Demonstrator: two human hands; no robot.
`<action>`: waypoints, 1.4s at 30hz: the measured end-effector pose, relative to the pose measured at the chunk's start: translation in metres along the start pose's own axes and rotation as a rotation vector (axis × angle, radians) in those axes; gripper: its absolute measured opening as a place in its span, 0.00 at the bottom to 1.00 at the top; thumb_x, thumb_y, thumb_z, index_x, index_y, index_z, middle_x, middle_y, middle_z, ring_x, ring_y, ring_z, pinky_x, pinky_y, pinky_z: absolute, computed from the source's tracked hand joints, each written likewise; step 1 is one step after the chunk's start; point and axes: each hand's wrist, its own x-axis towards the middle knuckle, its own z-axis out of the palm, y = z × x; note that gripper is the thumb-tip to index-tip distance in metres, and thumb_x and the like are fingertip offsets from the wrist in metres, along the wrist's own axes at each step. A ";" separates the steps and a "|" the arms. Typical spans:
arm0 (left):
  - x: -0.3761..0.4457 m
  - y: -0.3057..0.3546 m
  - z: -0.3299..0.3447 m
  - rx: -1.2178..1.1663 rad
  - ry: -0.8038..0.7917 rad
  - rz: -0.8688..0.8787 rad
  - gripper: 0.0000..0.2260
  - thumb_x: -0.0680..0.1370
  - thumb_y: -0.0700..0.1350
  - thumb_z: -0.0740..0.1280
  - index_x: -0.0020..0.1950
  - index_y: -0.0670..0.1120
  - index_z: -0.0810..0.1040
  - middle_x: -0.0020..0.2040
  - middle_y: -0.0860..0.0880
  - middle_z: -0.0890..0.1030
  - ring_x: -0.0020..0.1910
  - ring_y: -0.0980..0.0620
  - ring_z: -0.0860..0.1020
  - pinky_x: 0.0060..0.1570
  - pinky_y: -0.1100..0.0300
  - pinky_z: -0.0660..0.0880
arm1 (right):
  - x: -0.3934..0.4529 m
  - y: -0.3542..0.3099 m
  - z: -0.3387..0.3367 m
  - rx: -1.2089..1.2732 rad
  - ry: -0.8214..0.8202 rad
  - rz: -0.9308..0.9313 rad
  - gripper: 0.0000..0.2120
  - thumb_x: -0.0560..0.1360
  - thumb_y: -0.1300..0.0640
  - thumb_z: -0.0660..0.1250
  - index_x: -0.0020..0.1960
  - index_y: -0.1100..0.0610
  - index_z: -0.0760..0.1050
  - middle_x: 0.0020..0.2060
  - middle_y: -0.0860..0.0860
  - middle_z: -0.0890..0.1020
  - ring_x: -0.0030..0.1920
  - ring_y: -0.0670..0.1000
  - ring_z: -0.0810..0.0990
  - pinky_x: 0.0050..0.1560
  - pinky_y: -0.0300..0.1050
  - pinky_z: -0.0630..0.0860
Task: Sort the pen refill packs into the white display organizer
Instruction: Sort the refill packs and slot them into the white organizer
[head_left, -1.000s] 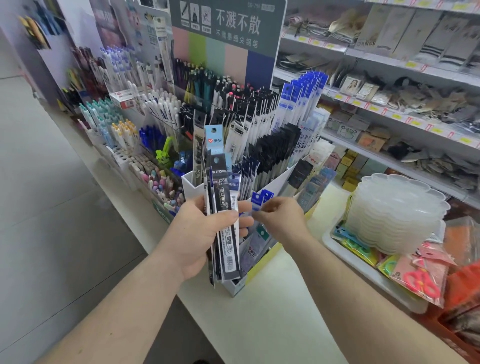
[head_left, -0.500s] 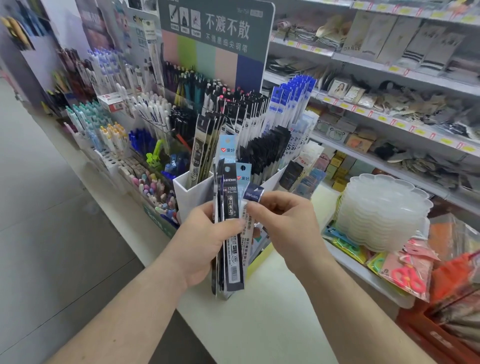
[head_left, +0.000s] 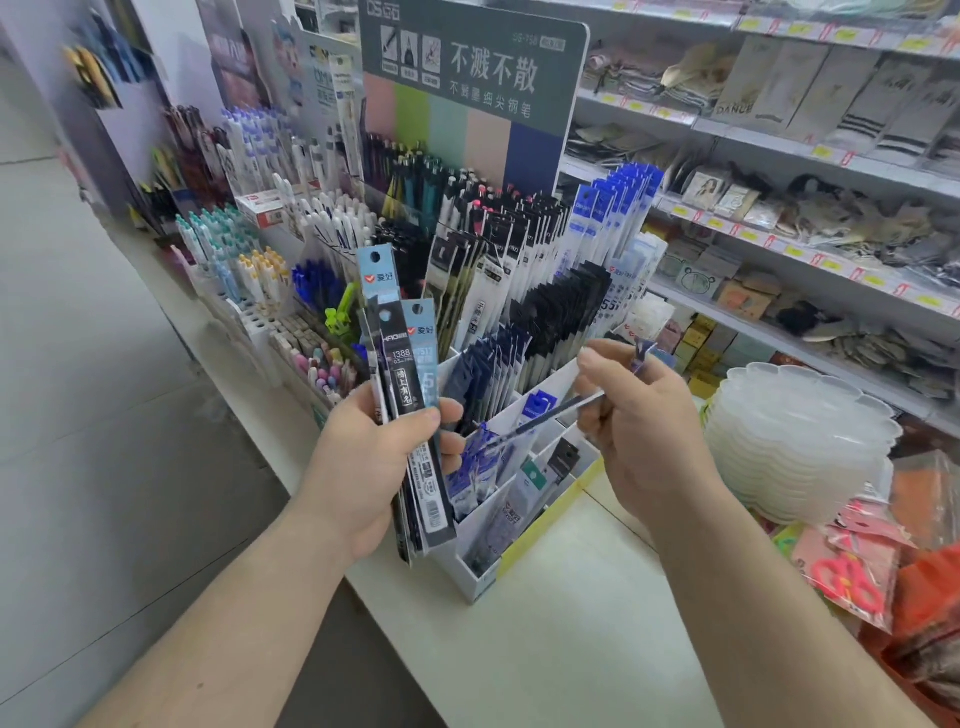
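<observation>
So the person's left hand is gripping a fanned bundle of pen refill packs upright, thumb clamped across the front, right over the near-left corner of the white display organizer. The right hand is pinching one single refill pack, held nearly flat with its far end poking down toward the blue packs in a front compartment. The organizer sits at the near edge of the counter.

What could go wrong, I'd guess: that lone pack is thin and floppy, so it could catch on a divider and bend, or slide into the wrong slot since the compartments are packed tight together. The fanned bundle also looks loosely stacked, so a pack could slip out and drop off the counter edge.
</observation>
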 end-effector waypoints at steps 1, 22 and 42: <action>0.001 0.001 -0.003 -0.013 0.016 0.003 0.08 0.80 0.29 0.61 0.53 0.40 0.76 0.36 0.49 0.84 0.30 0.52 0.80 0.31 0.58 0.80 | 0.001 -0.001 0.000 -0.051 0.004 -0.032 0.06 0.78 0.64 0.67 0.52 0.56 0.77 0.34 0.53 0.75 0.30 0.48 0.68 0.33 0.41 0.67; 0.000 0.002 -0.015 -0.014 0.034 -0.011 0.09 0.80 0.30 0.62 0.53 0.42 0.77 0.38 0.49 0.85 0.33 0.52 0.82 0.34 0.58 0.81 | 0.023 -0.013 -0.013 -0.693 0.034 -0.525 0.15 0.74 0.64 0.70 0.56 0.48 0.82 0.30 0.45 0.74 0.27 0.43 0.67 0.32 0.31 0.66; -0.001 0.001 -0.006 -0.012 -0.084 -0.014 0.11 0.80 0.31 0.62 0.56 0.43 0.78 0.43 0.46 0.86 0.38 0.49 0.84 0.38 0.56 0.82 | 0.042 0.047 0.041 -0.915 0.039 -0.353 0.13 0.74 0.56 0.72 0.33 0.56 0.74 0.26 0.47 0.73 0.31 0.49 0.69 0.34 0.43 0.65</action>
